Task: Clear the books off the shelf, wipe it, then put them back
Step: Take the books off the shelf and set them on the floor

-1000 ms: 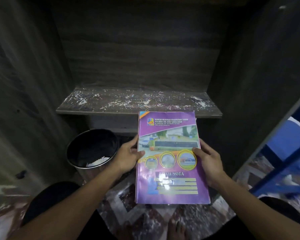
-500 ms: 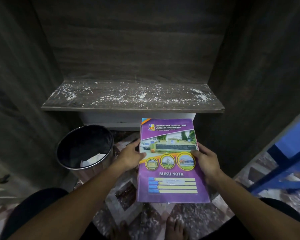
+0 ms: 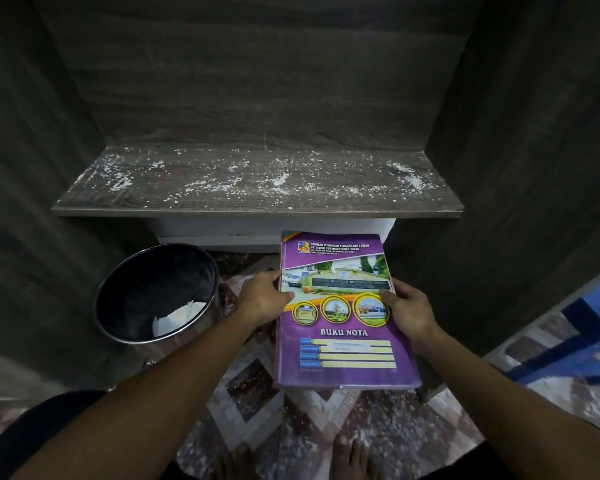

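Note:
A stack of books with a purple "BUKU NOTA" cover on top lies flat below the shelf's front edge, over the patterned floor. My left hand grips its left edge and my right hand grips its right edge. The dark wooden shelf sits in an alcove above the stack. No books stand on it, and white dust and crumbs are scattered across its surface. Whether the stack rests on the floor or hangs just above it cannot be told.
A round metal waste bin with white paper inside stands left of the stack, below the shelf. Dark wood panels wall in the alcove on both sides. A blue frame stands at the right. My bare feet show at the bottom.
The stack, held in both hands, has dropped away from the shelf edge toward the floor. The view has tilted up, showing more of the shelf.

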